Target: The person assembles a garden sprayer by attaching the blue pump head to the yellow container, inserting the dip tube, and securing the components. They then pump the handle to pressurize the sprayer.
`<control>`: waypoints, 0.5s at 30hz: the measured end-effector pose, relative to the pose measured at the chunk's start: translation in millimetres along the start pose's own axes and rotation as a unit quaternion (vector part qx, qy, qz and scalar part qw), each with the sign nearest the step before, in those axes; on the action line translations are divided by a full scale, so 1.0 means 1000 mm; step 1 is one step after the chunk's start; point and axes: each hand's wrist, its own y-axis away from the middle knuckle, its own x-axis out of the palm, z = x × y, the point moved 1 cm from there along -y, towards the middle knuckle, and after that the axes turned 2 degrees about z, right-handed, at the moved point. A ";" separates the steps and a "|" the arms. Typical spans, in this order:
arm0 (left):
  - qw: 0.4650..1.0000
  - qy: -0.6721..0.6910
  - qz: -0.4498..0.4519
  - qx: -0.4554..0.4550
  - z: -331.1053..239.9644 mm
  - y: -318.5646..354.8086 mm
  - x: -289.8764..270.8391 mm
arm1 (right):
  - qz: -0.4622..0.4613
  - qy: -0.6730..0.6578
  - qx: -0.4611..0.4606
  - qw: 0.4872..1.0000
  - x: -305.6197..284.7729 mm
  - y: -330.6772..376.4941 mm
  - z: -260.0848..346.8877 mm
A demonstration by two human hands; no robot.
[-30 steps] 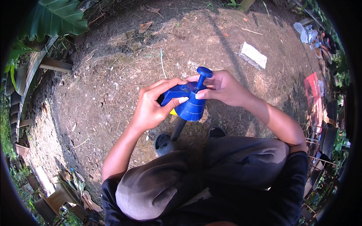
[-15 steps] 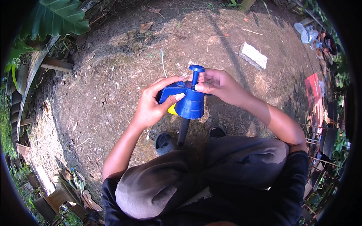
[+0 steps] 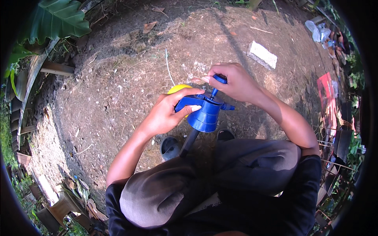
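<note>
A blue pump sprayer head (image 3: 204,120) is held up in front of my knees, tilted with its top leaning right. My left hand (image 3: 163,113) is closed round its trigger handle, thumb on the near side and fingers over the top. My right hand (image 3: 239,83) has its fingers curled over the round knob of the plunger (image 3: 214,93). On the right side a short blue nozzle (image 3: 229,107) sticks out. From the underside a dark tube (image 3: 189,142) runs down toward my legs. A rounded yellow thing (image 3: 179,88) shows behind my left hand, partly hidden.
Bare soil with dry grass surrounds my sandals (image 3: 171,148). A whitish block (image 3: 263,55) lies at the far right, and a thin white strip (image 3: 169,67) beyond the sprayer head. Red sheeting (image 3: 326,90) and plastic bags (image 3: 315,31) line the right edge. A large leaf (image 3: 59,21) hangs far left.
My right hand has shifted from beside the plunger's stem up onto its knob. The sprayer head has moved slightly right and nearer and tilted, uncovering its nozzle. More of the yellow thing shows.
</note>
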 end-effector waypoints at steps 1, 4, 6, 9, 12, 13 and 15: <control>1.000 0.001 -0.002 0.000 -0.003 -0.001 -0.001 | 0.004 -0.005 -0.005 1.000 -0.001 0.000 0.002; 1.000 -0.003 -0.025 0.009 -0.006 -0.001 -0.001 | 0.045 -0.073 -0.002 0.996 0.006 -0.001 0.006; 0.998 -0.016 -0.060 0.033 0.001 0.001 0.000 | 0.039 -0.112 -0.020 0.993 0.017 0.000 0.002; 0.999 -0.001 -0.041 -0.005 0.007 0.005 0.002 | 0.014 -0.132 -0.052 0.990 0.032 0.001 -0.004; 0.999 0.008 -0.036 0.014 0.004 0.009 0.005 | 0.061 -0.126 -0.018 0.990 0.023 -0.003 0.003; 0.999 0.013 -0.033 0.012 0.001 0.010 0.004 | 0.052 -0.126 -0.023 0.990 0.025 -0.003 0.003; 0.999 -0.011 -0.027 -0.021 -0.006 0.010 0.003 | 0.034 -0.121 -0.034 0.991 0.026 -0.001 0.005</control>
